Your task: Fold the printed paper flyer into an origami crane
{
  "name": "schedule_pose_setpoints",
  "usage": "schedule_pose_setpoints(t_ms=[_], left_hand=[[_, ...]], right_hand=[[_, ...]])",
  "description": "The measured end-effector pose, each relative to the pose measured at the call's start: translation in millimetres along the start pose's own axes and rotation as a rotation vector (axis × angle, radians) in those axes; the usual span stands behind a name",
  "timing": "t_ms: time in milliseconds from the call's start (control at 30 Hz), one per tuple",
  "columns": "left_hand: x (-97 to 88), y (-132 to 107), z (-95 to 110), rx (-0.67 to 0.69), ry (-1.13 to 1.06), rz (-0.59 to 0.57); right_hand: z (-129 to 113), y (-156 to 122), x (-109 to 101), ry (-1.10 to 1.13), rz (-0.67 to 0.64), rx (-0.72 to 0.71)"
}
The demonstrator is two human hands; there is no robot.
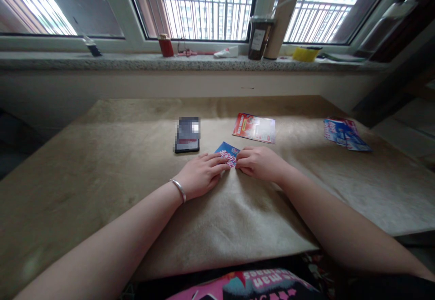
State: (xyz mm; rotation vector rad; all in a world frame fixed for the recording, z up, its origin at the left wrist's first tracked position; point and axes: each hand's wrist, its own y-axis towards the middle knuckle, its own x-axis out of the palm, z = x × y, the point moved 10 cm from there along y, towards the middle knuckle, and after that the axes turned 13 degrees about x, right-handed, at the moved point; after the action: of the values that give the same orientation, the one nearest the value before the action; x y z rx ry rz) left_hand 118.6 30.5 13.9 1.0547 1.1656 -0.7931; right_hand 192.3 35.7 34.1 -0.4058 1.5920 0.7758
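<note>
Pink-and-black printed fabric fills the bottom edge, and two bare forearms run up from it. The left hand, a thin silver bangle at its wrist, lies flat, its grip loose and fingers stretched onto a small blue patterned paper packet. The right hand meets the same packet from 3 o'clock with curled fingers; whether that grip pinches the paper I cannot tell. The packet lies flat on a beige, felt-like cloth covering the tabletop, near its middle. At 11 o'clock lies a dark rectangular phone, at 1 o'clock a glossy red-and-white flat sachet, and at 2 o'clock, well apart, a fan of blue-and-pink sachets. Wide bare cloth stretches toward 9 o'clock. Beyond, at 12 o'clock, a speckled stone windowsill carries a red cylinder and a dark jar.
</note>
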Motion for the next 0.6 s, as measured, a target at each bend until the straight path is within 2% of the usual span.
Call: schedule_pose_setpoints(t_ms=[367,600], left_hand=[[2.1,0,-1,-0.003,-0.003,-0.023],[2.3,-1,-1,-0.027,-0.014,-0.047]], right_hand=[[12,-5,-5,0.013,-0.015,0.062],[20,-8,-7,-0.023,-0.072,0.12]])
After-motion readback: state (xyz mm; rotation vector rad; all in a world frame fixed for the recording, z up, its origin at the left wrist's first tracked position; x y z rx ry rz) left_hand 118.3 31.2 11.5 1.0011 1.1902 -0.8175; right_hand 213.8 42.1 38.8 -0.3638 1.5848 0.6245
